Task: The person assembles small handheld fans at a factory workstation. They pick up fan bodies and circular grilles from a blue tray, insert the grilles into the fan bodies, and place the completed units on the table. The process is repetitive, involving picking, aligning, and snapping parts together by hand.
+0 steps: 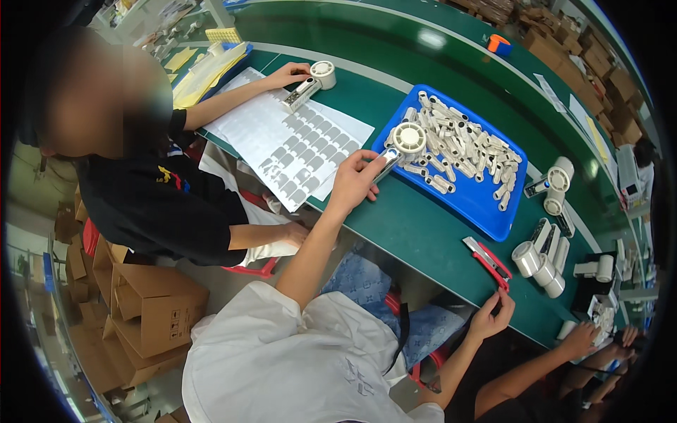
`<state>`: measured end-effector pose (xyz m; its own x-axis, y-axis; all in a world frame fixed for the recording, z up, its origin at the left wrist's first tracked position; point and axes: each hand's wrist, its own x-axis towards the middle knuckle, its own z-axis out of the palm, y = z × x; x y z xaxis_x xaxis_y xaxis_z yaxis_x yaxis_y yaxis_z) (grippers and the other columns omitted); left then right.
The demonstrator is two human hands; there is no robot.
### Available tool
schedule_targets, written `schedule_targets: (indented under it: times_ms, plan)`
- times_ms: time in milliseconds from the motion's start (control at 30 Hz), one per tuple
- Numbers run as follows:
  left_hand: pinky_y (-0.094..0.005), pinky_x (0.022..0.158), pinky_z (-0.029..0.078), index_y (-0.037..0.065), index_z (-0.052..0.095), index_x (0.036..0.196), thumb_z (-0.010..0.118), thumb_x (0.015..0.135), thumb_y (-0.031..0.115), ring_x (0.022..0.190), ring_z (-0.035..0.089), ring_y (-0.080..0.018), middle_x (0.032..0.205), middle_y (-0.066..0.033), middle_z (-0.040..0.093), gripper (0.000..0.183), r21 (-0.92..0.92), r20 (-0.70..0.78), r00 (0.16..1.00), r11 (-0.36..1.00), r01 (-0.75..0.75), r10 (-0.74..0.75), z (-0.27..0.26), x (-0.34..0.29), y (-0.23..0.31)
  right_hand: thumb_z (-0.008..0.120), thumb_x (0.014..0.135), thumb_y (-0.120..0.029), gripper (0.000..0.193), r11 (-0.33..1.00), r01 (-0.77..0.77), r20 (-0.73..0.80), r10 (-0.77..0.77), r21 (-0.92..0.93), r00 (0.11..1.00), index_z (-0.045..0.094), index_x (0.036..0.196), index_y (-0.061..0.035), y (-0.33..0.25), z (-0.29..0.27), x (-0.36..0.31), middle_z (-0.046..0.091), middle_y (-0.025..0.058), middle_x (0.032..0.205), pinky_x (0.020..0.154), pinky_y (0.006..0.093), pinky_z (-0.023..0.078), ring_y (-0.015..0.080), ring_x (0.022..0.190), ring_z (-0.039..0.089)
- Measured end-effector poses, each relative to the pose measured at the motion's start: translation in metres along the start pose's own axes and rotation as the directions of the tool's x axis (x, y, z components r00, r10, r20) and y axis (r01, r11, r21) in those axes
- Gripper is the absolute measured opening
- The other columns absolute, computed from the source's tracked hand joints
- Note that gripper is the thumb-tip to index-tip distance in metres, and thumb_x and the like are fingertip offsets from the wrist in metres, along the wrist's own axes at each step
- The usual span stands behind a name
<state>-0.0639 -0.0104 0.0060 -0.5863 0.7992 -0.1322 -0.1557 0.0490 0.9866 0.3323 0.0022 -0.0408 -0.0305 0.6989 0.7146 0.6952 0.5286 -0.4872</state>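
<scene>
The left hand (356, 182) has its grip closed around the handle of a white handheld fan (409, 139), whose round head hangs over the near left corner of the blue tray (504, 231) at the centre right. The right hand (492, 319) has its fingertips at the end of a red utility knife (486, 262) lying on the green worktop (416, 218); whether they pinch it, I cannot tell.

The work looks partway through: one fan is in hand, while a cluster of fans (541, 266) lies at the right of the frame and another pair (558, 185) sits above it. Whether those are finished or waiting is unclear. Plenty seems left, since the tray holds a large heap of small white parts (462, 141), thinner toward its near edge.

Farther out, a box (604, 319) at the lower right also holds small pale pieces. At upper left, a blue bin (240, 58) carries yellow-edged papers (204, 76), near a co-worker's hand (290, 75) at another fan (322, 73).
</scene>
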Motion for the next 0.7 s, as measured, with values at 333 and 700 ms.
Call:
schedule_targets:
  times_ms: [333,700]
  plan:
    - [-0.0247,0.039,0.047,0.0,0.062,0.108,0.063,0.093,0.026,0.049,0.058,-0.0115,0.075,-0.0064,0.062,0.03,0.006,-0.037,0.999,1.0,0.029,-0.029,-0.0008,-0.0046,0.0062,0.063,0.084,0.005,0.013,0.998,-0.031,0.012,0.031,0.048,0.999,0.068,0.095,0.0029,-0.0055,-0.003,-0.0006,0.066,0.0148,0.09,0.075,0.0372,0.049,0.0294,0.081,0.063]
    - [-0.0226,0.039,0.045,0.0,0.062,0.11,0.066,0.093,0.024,0.049,0.056,-0.0102,0.075,-0.005,0.062,0.03,0.076,-0.043,0.999,0.997,0.023,-0.02,0.0036,-0.0035,0.0033,0.062,0.082,0.005,0.013,1.0,0.014,-0.034,-0.015,-0.013,0.999,0.068,0.094,0.0035,0.0044,0.003,-0.0031,0.067,0.0147,0.086,0.07,0.0374,0.048,0.0294,0.076,0.062]
